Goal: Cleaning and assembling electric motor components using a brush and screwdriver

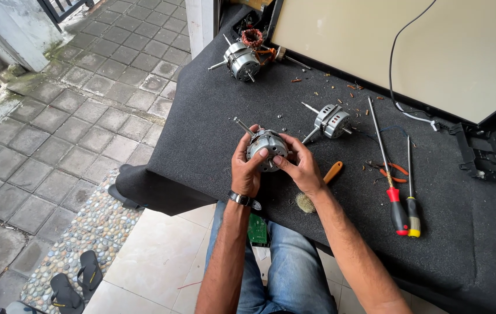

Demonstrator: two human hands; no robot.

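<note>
Both hands are gripping the small silver motor (267, 149), left hand (245, 168) and right hand (300, 167) fingers clamped round its casing, seemingly working it apart, steady twisting needed next.

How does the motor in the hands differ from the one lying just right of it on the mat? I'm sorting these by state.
The held motor is lifted off the black mat, gripped by the left hand and right hand; the lying motor rests on the mat untouched. The held one's shaft points up-left; the lying one's shaft runs across, showing at both ends. Both are round, silver metal housings.
</note>
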